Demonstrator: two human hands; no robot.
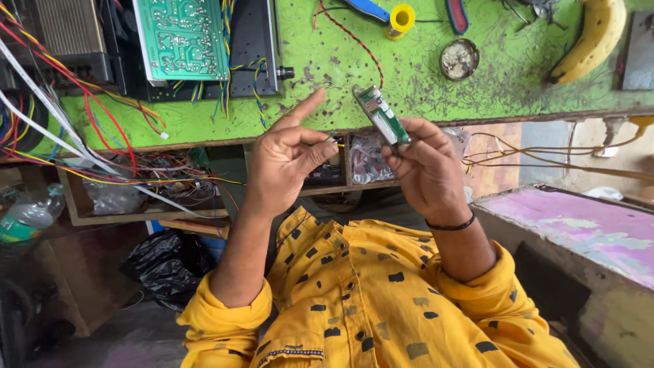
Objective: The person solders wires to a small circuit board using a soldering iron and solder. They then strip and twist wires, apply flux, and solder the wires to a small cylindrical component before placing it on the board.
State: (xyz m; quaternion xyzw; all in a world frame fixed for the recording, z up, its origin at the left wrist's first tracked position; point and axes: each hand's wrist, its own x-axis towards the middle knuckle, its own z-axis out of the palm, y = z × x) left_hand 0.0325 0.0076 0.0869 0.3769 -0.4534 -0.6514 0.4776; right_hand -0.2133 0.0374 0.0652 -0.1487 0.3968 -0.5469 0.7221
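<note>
1. The right hand (426, 167) has its grip clamped on a small narrow green circuit board (381, 116), held tilted just off the scratched green worktop (422, 75) edge.
2. The left hand (286, 157) is beside it, forefinger out, other fingers curled, apparently holding nothing.
3. Open room lies between the hands.

My table (436, 88) has a scuffed green top, with an open wooden shelf (204, 197) beneath it stuffed with wires. A worn pink bench (579, 225) stands to my right. Daylight falls evenly.
</note>
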